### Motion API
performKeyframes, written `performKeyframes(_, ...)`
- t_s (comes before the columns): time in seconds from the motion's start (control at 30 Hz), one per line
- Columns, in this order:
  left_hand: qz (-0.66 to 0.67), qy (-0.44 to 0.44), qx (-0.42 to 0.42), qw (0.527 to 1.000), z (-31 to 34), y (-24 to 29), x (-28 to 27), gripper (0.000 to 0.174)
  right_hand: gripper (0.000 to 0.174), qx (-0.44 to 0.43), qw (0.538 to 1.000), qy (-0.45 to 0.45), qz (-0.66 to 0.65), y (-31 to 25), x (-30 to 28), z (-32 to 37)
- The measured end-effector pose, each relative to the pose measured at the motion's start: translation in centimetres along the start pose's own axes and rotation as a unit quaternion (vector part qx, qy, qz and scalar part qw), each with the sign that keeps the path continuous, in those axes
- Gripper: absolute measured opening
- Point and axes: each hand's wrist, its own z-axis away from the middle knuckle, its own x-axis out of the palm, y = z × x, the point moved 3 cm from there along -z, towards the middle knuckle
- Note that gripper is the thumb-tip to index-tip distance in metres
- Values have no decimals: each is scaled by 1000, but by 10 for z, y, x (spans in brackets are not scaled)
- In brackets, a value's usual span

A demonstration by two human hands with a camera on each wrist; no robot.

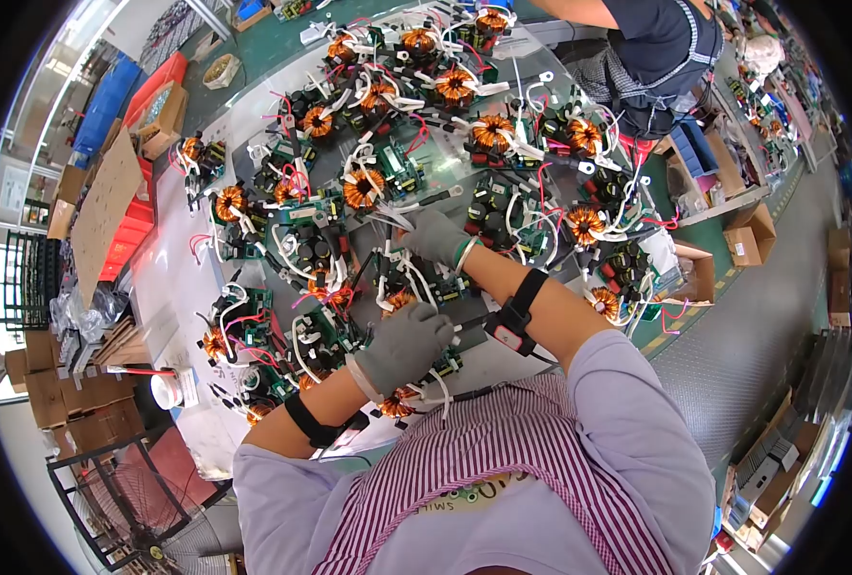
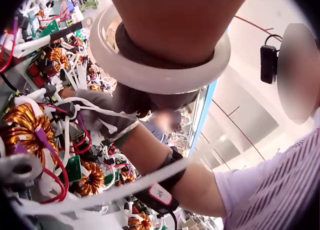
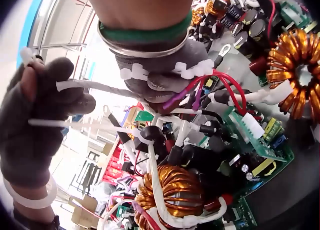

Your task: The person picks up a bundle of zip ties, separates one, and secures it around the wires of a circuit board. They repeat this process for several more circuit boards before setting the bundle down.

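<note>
Both hands wear grey gloves over green circuit boards with copper-wound coils. My right hand [image 1: 436,240] grips a bunch of white cable ties [image 1: 385,217], their square heads showing beside its fingers in the right wrist view. Just under its fingertips are white leads [image 3: 155,160] and a copper coil [image 3: 172,190]. Nearer my body, my left hand [image 1: 407,350] has its fingers curled, and a white lead tip [image 3: 27,55] sticks out between thumb and finger. Part of that lead is hidden by the glove. Red and purple wires [image 3: 220,77] run close to the right hand.
Many similar boards with coils [image 1: 359,187] cover the table [image 1: 186,316]. A white tub [image 1: 165,390] stands at its left edge. Cardboard boxes [image 1: 750,235] lie on the floor at right. Another person [image 1: 651,57] is across at upper right. A fan [image 1: 153,546] is at lower left.
</note>
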Motion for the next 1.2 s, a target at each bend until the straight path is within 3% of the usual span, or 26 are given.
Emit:
performKeyframes(0.07,-76,-152,3,986,11,-1,19,24,36,28,997,31,-67,1,-4,8)
performKeyframes(0.17,8,-121,-38,992,16,-12,16,24,35,-3,977,71,-202,-2,-25,16)
performKeyframes(0.27,181,21,-151,972,4,-12,-39,21,32,22,935,4,-355,-20,-47,47)
performKeyframes(0.37,298,166,-333,879,1,-45,-69,20,28,16,936,-40,-349,-40,-59,80)
performKeyframes(0.47,538,78,-383,747,-3,-61,-61,22,25,-8,927,-63,-369,-51,-59,97)
performKeyframes(0.5,500,-34,-401,767,-7,-54,-56,22,24,-9,924,-65,-376,-50,-60,100)
performKeyframes(0.6,413,-196,-301,837,-8,-18,-33,20,23,-7,918,-59,-393,-50,-62,108)
performKeyframes(0.7,213,-137,-167,953,0,-1,6,19,24,18,914,-41,-403,-48,-66,112)
performKeyframes(0.8,207,-79,-182,958,3,2,2,21,23,16,919,-28,-392,-37,-59,106)
performKeyframes(0.9,94,-226,-190,951,-1,10,-3,23,22,35,927,-27,-373,-29,-53,106)
performKeyframes(1.0,53,-91,-111,988,12,24,1,28,24,12,931,-45,-363,-23,-50,110)
performKeyframes(1.1,23,4,-181,983,5,35,-58,33,26,5,938,-33,-345,-22,-57,115)
performKeyframes(1.2,73,258,-152,951,9,11,-102,22,25,-29,946,-40,-320,-33,-69,123)
